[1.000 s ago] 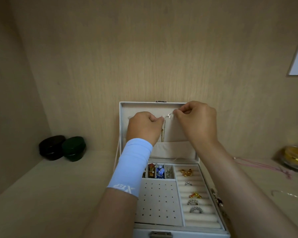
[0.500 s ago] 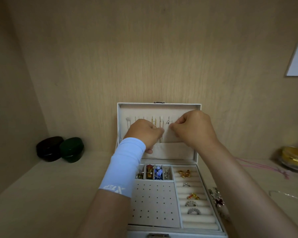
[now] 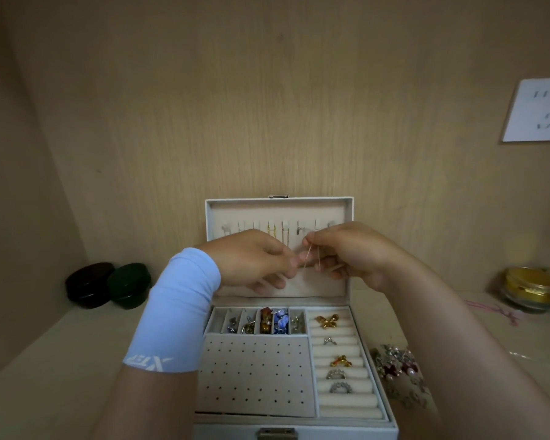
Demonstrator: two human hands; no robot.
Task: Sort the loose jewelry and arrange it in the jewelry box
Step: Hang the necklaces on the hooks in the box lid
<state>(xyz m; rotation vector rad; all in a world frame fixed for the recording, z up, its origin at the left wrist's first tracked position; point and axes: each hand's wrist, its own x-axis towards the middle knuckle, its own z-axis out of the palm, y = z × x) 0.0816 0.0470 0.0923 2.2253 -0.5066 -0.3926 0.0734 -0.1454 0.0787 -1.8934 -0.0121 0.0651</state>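
Note:
A white jewelry box (image 3: pixel 391 417) stands open, its lid (image 3: pixel 278 211) upright against the wall. Gold chains (image 3: pixel 272 231) hang from hooks in the lid. Both hands meet in front of the lid's lower half. My right hand (image 3: pixel 350 255) pinches a thin silver necklace chain (image 3: pixel 311 260), which hangs in a small loop. My left hand (image 3: pixel 251 265) pinches the same chain at its left side. Rings (image 3: pixel 337 373) sit in the ring rolls at the right, and small pieces fill the narrow compartments (image 3: pixel 267 322). Loose jewelry (image 3: pixel 394 366) lies right of the box.
Two dark round cases (image 3: pixel 108 285) sit at the left against the wall. A gold-lidded jar (image 3: pixel 529 289) and a pink cord (image 3: pixel 492 309) are at the right. A white wall socket (image 3: pixel 537 109) is at the upper right. Wooden walls close in behind and left.
Both hands have come down from the hooks near the lid's top to its lower half, bringing the thin chain with them. The box looks nearer.

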